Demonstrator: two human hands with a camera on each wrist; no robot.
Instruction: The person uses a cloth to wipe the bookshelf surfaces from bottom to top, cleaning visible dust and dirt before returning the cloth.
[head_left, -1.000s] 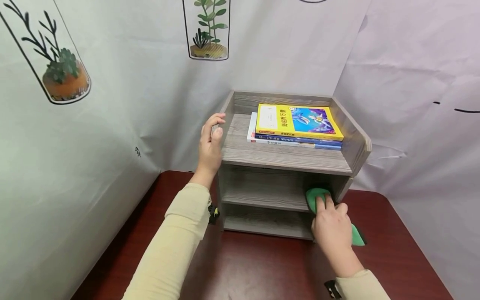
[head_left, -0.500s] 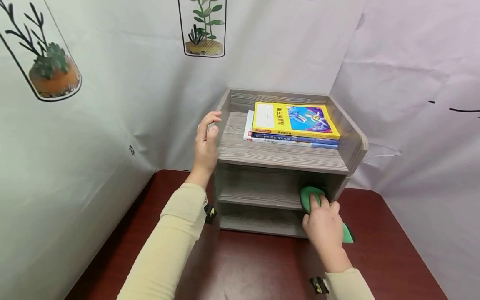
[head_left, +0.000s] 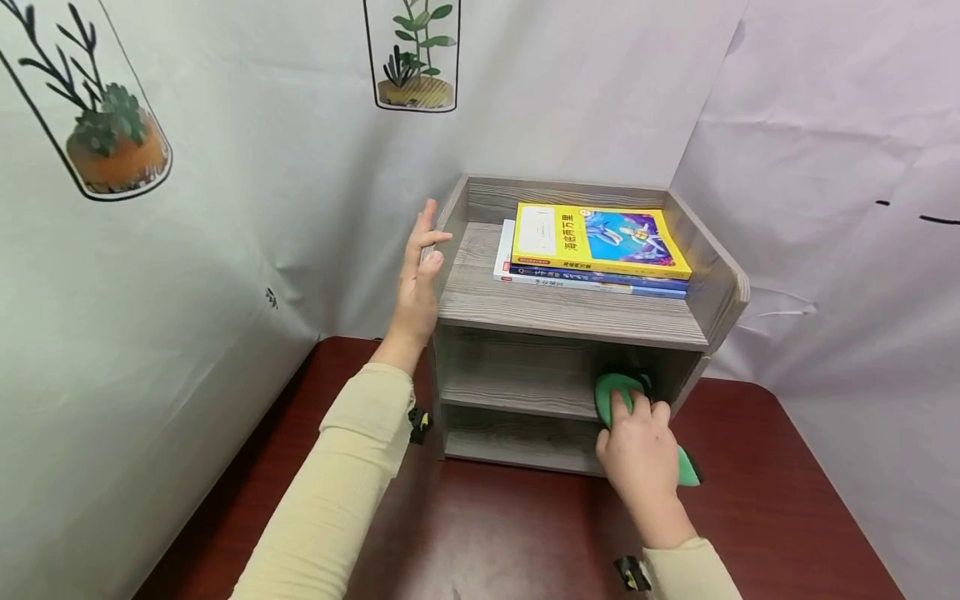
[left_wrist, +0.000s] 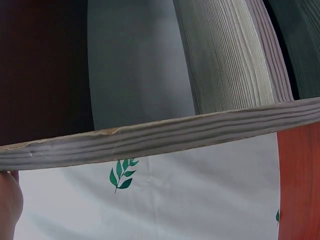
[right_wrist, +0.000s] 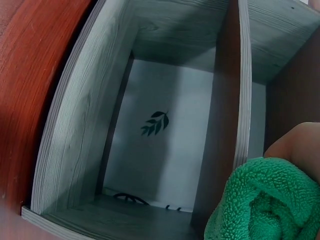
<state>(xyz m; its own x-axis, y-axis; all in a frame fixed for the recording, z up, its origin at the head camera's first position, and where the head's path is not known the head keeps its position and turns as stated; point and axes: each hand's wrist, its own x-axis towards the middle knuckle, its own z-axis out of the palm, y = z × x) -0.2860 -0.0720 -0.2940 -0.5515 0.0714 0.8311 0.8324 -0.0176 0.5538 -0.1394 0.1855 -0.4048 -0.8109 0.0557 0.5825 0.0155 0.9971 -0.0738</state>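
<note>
Standing on one red-brown table (head_left: 757,467), one grey shelf unit (head_left: 562,330) is topped by three stacked books (head_left: 600,242).
One left hand (head_left: 416,287) is laid, fingers extended, against the left panel (head_left: 459,208); by one right hand (head_left: 641,450), one bunched green cloth (head_left: 609,392) is gripped at the right end of the compartment (head_left: 525,367) beneath the book level.

Yellow book (head_left: 602,240), cover: I read 海底两万里, in dark characters. Blue book (head_left: 600,276) and white book (head_left: 558,283) beneath: spine lettering on both, too small to make out from here.
</note>
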